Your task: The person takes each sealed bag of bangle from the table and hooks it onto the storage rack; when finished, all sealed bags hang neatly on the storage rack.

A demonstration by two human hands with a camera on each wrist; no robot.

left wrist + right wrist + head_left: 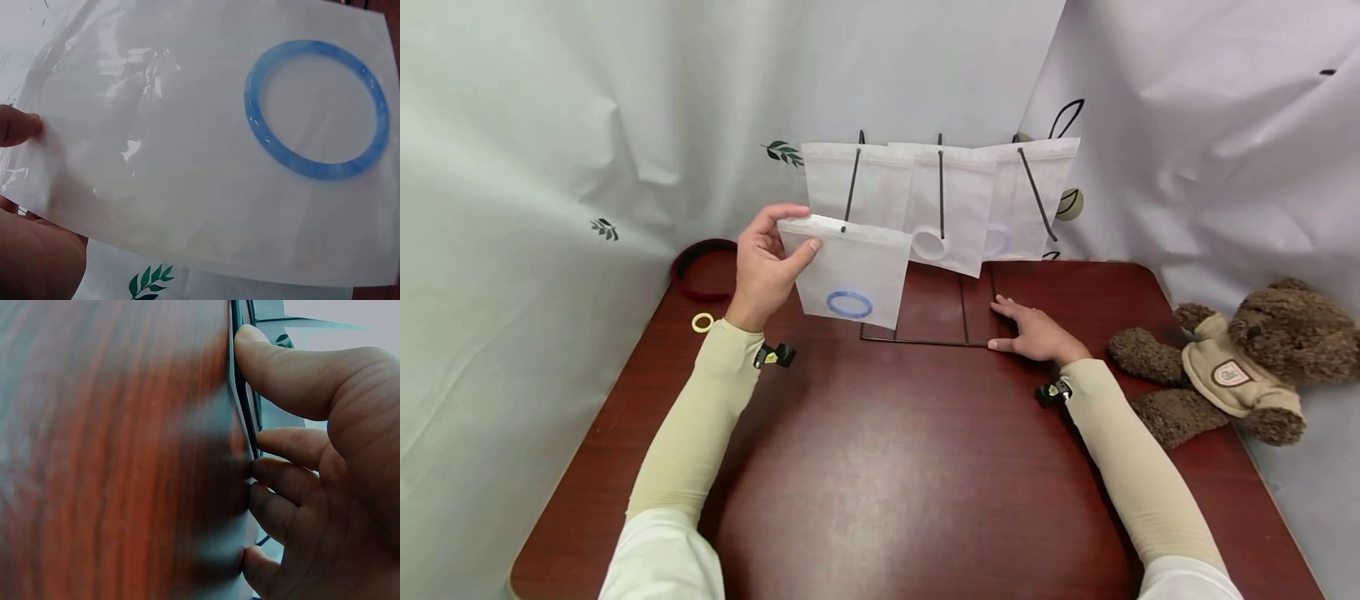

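My left hand (765, 271) pinches a translucent zip bag (872, 267) by its upper left corner, thumb in front. Inside the bag lies a blue bangle (317, 172), near the bottom. A dark spot shows in the bag's top strip at the end of the left hook of a black wire display rack (925, 342); whether the hook passes through, I cannot tell. My right hand (1037, 333) rests with extended fingers on the table by the rack's base, its thumb touching the base wire (240, 394). Behind, similar bags (962, 192) hang from the three hooks.
A white ring (929, 245) shows in the middle hanging bag, a pale purple one (997, 240) in the right bag. On the table's left lie a yellow ring (702, 322) and a dark red hoop (688, 287). A teddy bear (1240, 367) lies at the right edge.
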